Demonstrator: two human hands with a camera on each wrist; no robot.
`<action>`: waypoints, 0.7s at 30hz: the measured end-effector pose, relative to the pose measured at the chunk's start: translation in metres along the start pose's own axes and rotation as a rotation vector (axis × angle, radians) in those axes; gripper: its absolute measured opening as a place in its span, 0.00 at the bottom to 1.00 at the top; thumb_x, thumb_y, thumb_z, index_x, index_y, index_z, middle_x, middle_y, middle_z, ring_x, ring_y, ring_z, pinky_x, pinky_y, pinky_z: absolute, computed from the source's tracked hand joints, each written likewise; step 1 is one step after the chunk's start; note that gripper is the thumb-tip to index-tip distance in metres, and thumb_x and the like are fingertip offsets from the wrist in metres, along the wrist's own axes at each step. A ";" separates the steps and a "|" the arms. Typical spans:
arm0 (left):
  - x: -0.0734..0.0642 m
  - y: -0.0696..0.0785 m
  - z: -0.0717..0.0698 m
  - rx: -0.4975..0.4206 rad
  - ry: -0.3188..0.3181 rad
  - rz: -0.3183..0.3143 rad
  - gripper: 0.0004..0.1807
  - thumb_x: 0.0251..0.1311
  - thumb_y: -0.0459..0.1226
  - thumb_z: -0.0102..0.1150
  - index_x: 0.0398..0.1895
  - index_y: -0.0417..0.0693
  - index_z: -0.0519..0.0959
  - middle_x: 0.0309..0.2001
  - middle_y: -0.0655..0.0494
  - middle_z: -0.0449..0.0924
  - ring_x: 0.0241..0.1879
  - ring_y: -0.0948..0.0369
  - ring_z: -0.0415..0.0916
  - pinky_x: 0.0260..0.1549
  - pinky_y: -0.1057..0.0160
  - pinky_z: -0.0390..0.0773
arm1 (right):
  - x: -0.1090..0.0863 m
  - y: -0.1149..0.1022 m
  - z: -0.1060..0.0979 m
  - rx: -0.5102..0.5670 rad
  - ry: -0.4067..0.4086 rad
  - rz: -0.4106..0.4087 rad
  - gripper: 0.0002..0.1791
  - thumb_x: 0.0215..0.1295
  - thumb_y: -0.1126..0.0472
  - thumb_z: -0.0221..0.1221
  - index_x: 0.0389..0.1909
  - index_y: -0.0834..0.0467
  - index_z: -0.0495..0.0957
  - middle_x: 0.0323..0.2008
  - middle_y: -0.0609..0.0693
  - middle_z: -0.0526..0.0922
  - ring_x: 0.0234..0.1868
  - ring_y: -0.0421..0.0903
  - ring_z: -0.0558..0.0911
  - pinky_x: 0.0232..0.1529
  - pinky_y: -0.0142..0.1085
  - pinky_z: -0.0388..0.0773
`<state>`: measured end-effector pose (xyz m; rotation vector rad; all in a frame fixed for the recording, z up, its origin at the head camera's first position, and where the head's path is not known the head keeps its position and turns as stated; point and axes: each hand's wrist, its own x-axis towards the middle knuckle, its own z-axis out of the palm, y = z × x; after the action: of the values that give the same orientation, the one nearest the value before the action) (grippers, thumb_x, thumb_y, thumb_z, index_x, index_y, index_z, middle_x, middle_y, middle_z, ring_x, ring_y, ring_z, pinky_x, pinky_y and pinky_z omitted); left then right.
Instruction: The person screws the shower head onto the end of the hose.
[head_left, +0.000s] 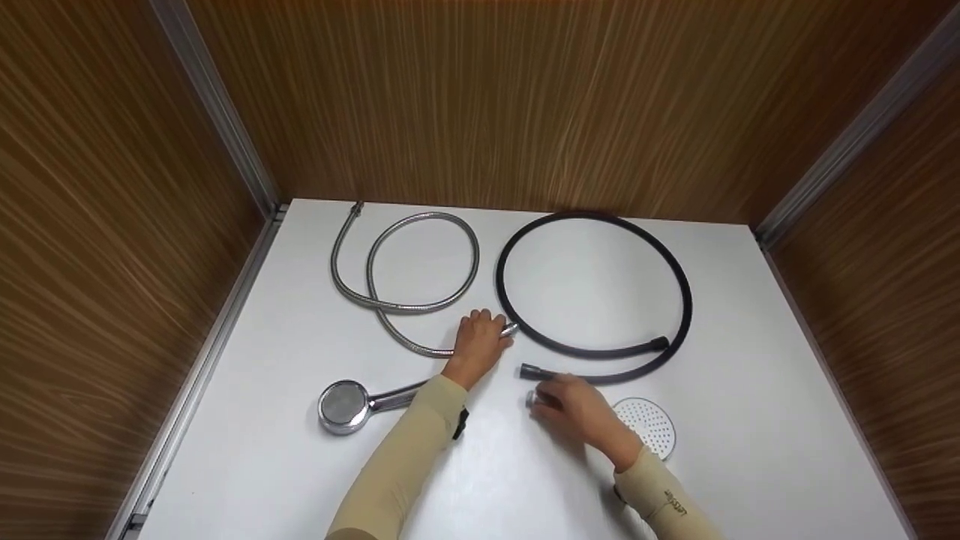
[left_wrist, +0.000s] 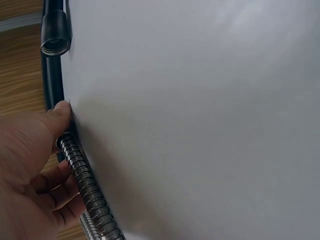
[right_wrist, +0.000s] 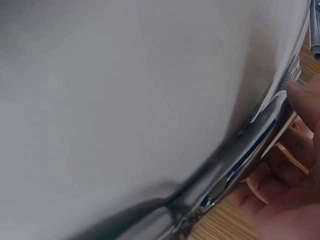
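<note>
My left hand (head_left: 478, 345) grips the silver metal shower hose (head_left: 412, 343) near one end, where a chrome fitting (head_left: 510, 329) shows beyond the fingers. In the left wrist view the ribbed hose (left_wrist: 90, 190) runs between thumb and curled fingers. My right hand (head_left: 577, 409) holds the chrome handle (right_wrist: 255, 140) of a shower head with a round white face (head_left: 646, 426). The handle's tip (head_left: 532, 398) sticks out past the fingers, pointing left. Both things lie low at the white table, and the right hand partly hides the handle.
A black shower hose (head_left: 687, 292) is looped at the back right, one end fitting (head_left: 531, 371) close to my right hand. Another chrome shower head (head_left: 344, 406) lies at the left, its handle running under my left forearm. Wood-grain panels (head_left: 480, 97) wall the white table (head_left: 247, 420).
</note>
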<state>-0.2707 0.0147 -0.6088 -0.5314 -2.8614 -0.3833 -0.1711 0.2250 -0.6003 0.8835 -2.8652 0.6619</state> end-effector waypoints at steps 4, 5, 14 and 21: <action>-0.001 0.000 -0.002 -0.023 0.009 -0.015 0.15 0.65 0.45 0.71 0.41 0.42 0.84 0.38 0.45 0.83 0.42 0.47 0.81 0.42 0.51 0.78 | 0.001 0.001 0.000 0.012 -0.014 0.004 0.06 0.66 0.58 0.71 0.36 0.56 0.85 0.26 0.45 0.76 0.30 0.40 0.73 0.34 0.39 0.75; -0.001 0.000 -0.003 -0.025 0.016 -0.015 0.15 0.65 0.44 0.71 0.41 0.41 0.84 0.37 0.45 0.84 0.42 0.47 0.81 0.42 0.51 0.78 | 0.002 0.001 0.001 0.015 -0.015 0.004 0.06 0.66 0.58 0.71 0.36 0.56 0.85 0.25 0.45 0.76 0.29 0.40 0.72 0.34 0.39 0.75; -0.002 -0.002 -0.010 0.008 -0.010 0.018 0.16 0.68 0.45 0.68 0.47 0.41 0.82 0.40 0.46 0.86 0.42 0.48 0.83 0.43 0.52 0.80 | 0.004 0.001 -0.001 0.022 -0.015 0.039 0.10 0.67 0.59 0.70 0.32 0.55 0.78 0.25 0.43 0.72 0.28 0.40 0.69 0.32 0.37 0.73; -0.004 -0.001 -0.016 -0.002 -0.040 0.051 0.17 0.70 0.44 0.66 0.50 0.40 0.80 0.37 0.44 0.87 0.38 0.48 0.86 0.40 0.52 0.83 | 0.005 0.002 -0.003 0.032 0.007 0.044 0.07 0.69 0.61 0.68 0.37 0.56 0.79 0.27 0.43 0.73 0.27 0.38 0.68 0.30 0.35 0.73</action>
<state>-0.2649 0.0083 -0.5945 -0.6180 -2.8792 -0.3710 -0.1764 0.2249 -0.5975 0.8221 -2.8836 0.7154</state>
